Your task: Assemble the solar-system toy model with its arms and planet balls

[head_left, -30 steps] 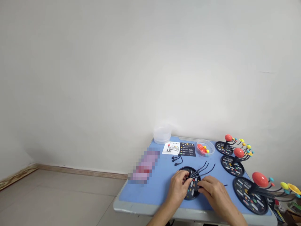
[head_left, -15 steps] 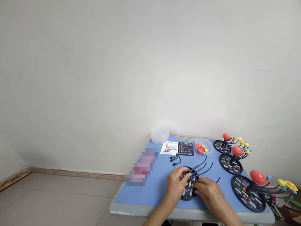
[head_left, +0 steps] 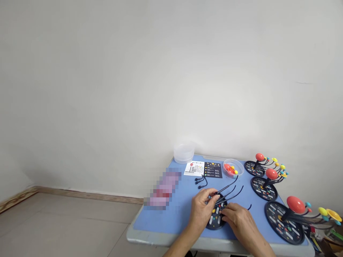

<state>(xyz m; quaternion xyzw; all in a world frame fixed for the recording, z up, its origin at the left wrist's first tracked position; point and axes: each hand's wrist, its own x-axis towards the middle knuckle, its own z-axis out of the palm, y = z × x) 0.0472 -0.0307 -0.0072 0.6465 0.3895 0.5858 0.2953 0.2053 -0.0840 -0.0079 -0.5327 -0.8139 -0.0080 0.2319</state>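
Observation:
My left hand [head_left: 200, 207] is closed in a pinch at the near ends of several thin, curved black rods [head_left: 235, 193], which fan out to the right over a round black base [head_left: 214, 224]. Printed coloured dots and pale labels cover the base. At its right side, my right hand [head_left: 238, 217] has its fingers pressed together. The tip of another curved black rod [head_left: 249, 206] pokes out past the right hand's knuckles; its other end is hidden by that hand. My left fingers cover the joint between rods and base.
Three planet models with red balls stand along the right: a near one [head_left: 285, 223], a middle one [head_left: 264, 188] and a far one [head_left: 254, 169]. Behind the hands lie short black rods [head_left: 201, 181], an instruction sheet [head_left: 194, 168] and a clear dish [head_left: 242, 170] of coloured balls. Clear tubs [head_left: 183, 153] stand back left.
The whole view has shifted slightly. Both hands keep their places at the base, and the upper rods have tilted a little under my left fingers.

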